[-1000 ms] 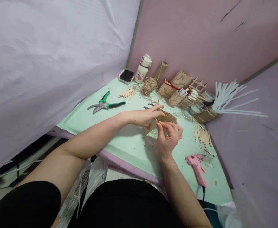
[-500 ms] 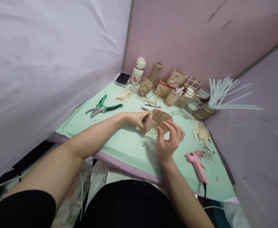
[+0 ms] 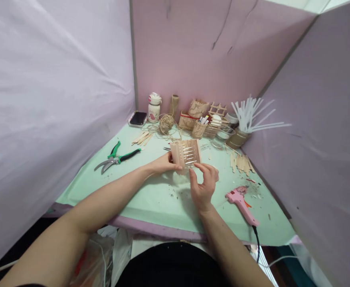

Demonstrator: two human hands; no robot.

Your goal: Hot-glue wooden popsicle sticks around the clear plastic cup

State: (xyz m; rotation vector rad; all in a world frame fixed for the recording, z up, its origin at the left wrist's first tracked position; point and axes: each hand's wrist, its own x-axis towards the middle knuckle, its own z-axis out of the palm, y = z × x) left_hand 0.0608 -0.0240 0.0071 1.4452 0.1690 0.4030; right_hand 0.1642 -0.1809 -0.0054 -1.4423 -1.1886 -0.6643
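Note:
My left hand [image 3: 166, 162] grips a small container made of wooden craft sticks [image 3: 186, 153] by its left side, thumb in front and the other fingers hidden behind. Shiny glue lines show across its stick wall, which is tilted toward me. At its lower right edge is my right hand [image 3: 205, 184], thumb and forefinger drawn close together in a pinch. Whatever lies between those fingertips is too small to make out. Behind the container, the tips of a pair of scissors or tweezers [image 3: 167, 148] stick out, partly covered.
Green-handled pruning shears [image 3: 115, 158] lie at left, a pink glue gun [image 3: 243, 205] with its cord at right. Loose craft sticks [image 3: 243, 163], a twine ball [image 3: 166, 124], a bottle [image 3: 154, 107], a phone [image 3: 138, 118], a pen holder [image 3: 199, 129] and white glue sticks [image 3: 248, 115] stand farther back.
The container has turned so its glue-lined wall faces me. My right thumb and forefinger have come closer together at its lower edge. The camera view has shifted.

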